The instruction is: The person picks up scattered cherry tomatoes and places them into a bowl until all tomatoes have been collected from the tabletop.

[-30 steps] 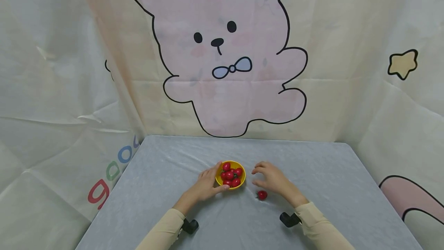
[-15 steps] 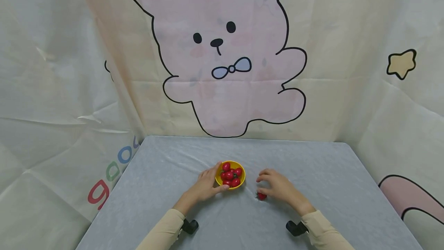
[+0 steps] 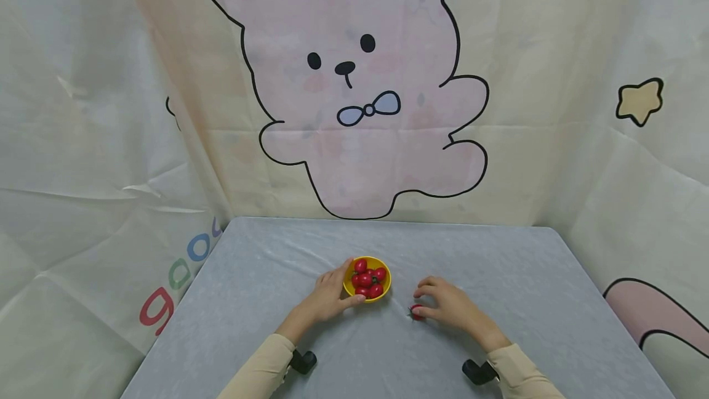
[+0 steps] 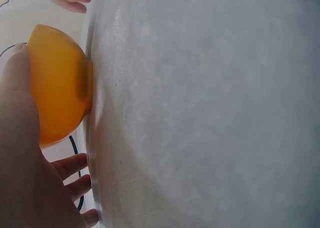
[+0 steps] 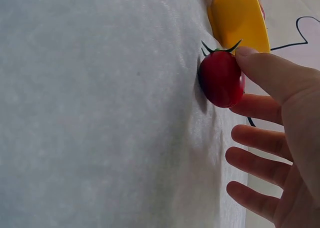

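My left hand [image 3: 329, 295] holds the yellow bowl [image 3: 389, 288] at its left side, thumb at the near rim and fingers at the far side. Several red cherry tomatoes [image 3: 365, 280] lie in the bowl. In the left wrist view the bowl's outer wall [image 4: 57, 88] shows orange, its foot on the cloth. My right hand [image 3: 450, 304] is over a single cherry tomato [image 5: 221, 79] with green sepals, right of the bowl. Thumb and index finger pinch it, the index tip partly hidden behind it; the other fingers are spread. The tomato appears to rest on the cloth.
A grey-blue cloth covers the table [image 3: 266, 245]. Behind it hangs a pale curtain [image 3: 526, 159] with a pink cartoon bear [image 3: 382, 159]. Black camera mounts [image 3: 303, 362] sit at both wrists.
My right hand has come down and slightly right onto the loose tomato, its thumb now partly covering it. The left hand and the bowl have stayed in place.
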Available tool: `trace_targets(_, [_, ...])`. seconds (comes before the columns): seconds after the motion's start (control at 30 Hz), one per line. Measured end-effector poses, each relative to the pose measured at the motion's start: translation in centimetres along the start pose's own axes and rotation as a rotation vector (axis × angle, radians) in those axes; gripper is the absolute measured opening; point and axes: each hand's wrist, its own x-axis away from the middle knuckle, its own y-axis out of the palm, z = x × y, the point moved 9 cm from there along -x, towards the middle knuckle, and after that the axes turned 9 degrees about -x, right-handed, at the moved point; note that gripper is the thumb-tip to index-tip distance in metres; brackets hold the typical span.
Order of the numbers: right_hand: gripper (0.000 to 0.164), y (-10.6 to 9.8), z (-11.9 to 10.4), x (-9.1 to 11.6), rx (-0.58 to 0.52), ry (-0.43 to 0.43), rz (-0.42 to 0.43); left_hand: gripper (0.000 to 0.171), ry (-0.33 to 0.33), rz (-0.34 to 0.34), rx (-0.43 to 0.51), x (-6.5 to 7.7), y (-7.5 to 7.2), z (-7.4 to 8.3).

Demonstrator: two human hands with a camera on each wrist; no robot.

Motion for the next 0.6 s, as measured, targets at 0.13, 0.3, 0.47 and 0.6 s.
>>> trace_targets(0.13, [0.033,0.20,0.10,0.23,0.006,0.016,-0.007,0.098,-0.004,-0.001,0.003,0.02,-0.09,0.02])
trace_targets(0.3, [0.035,0.43,0.02,0.42,0.017,0.029,-0.023,0.098,-0.015,-0.009,0.003,0.06,-0.02,-0.04])
trace_targets(0.47, [0.037,0.55,0.05,0.49,0.037,0.031,-0.019,0.098,-0.022,-0.011,0.012,0.06,-0.01,-0.08])
trace_targets(0.6, [0.035,0.61,0.15,0.48,0.042,0.038,-0.017,0.098,-0.020,-0.009,0.013,-0.05,-0.05,-0.08])
